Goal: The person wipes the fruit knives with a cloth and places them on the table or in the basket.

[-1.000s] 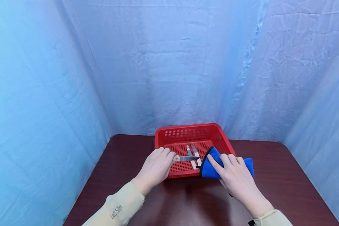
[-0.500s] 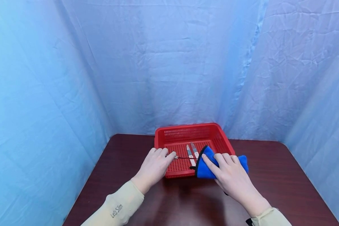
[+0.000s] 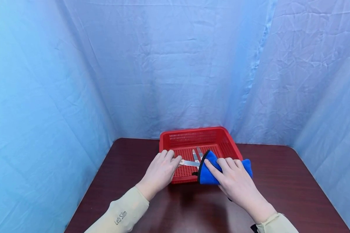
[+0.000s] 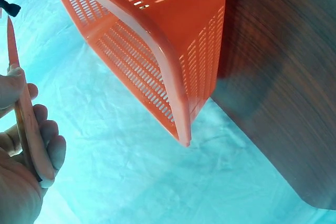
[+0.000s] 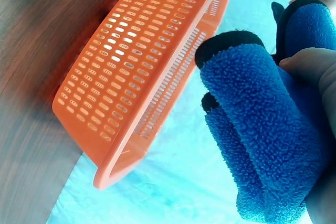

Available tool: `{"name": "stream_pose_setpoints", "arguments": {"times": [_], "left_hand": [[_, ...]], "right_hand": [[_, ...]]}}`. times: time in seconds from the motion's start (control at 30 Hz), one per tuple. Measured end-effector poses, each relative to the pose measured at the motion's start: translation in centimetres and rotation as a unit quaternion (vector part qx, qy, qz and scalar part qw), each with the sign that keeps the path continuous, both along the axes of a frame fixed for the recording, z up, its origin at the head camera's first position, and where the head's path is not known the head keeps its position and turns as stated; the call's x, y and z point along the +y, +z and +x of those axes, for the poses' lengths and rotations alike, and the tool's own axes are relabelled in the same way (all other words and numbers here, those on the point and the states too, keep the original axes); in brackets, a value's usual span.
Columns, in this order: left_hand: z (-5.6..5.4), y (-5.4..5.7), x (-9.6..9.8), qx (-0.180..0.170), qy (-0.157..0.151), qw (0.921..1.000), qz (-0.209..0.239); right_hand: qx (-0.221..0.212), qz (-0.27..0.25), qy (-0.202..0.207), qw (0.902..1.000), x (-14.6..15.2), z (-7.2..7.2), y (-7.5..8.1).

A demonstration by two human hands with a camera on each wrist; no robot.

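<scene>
My left hand (image 3: 160, 170) grips a folding knife (image 3: 190, 163) by its pale handle, the blade unfolded and pointing right. In the left wrist view the thumb and curled fingers wrap the knife's handle (image 4: 35, 140). My right hand (image 3: 239, 183) holds a folded blue cloth (image 3: 209, 174) with black edging, thumb and fingers pinching it. The far end of the blade is hidden behind the cloth in the head view. Fluffy pile shows on the cloth (image 5: 257, 108) in the right wrist view. Both hands are over the near side of a red basket (image 3: 192, 130).
Inside the basket lie two more knives, a left one (image 3: 194, 155) and a right one (image 3: 199, 152), partly covered by the cloth. The basket stands on a dark wooden table (image 3: 128, 158). Light blue curtains (image 3: 175, 71) hang behind and at both sides.
The right hand has moved left with the cloth, which now covers the blade's tip. The knife turned edge-on half a second ago and now shows its flat side again. The left hand barely shifted.
</scene>
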State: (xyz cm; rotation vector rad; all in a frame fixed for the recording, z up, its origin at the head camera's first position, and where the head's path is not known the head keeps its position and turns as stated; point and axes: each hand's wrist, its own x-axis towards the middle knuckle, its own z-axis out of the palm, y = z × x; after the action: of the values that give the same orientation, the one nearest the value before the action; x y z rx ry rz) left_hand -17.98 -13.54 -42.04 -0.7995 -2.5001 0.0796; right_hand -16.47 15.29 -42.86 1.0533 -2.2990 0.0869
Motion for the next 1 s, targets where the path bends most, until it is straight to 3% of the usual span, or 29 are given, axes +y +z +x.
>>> {"name": "stream_pose_setpoints", "arguments": {"times": [0.37, 0.6, 1.0], "left_hand": [[0.1, 0.0, 1.0, -0.005, -0.028, 0.9995, 0.017], [0.5, -0.1, 2.0, 0.016, -0.050, 0.9983, 0.024], [0.7, -0.1, 2.1, 0.013, -0.038, 0.9991, 0.012]], "right_hand": [[0.000, 0.017, 0.017, 0.9997, -1.6, -0.1, -0.1], [0.000, 0.018, 0.031, 0.9994, -2.9, -0.2, -0.6], [-0.006, 0.048, -0.018, 0.9987, -2.1, -0.3, -1.1]]}}
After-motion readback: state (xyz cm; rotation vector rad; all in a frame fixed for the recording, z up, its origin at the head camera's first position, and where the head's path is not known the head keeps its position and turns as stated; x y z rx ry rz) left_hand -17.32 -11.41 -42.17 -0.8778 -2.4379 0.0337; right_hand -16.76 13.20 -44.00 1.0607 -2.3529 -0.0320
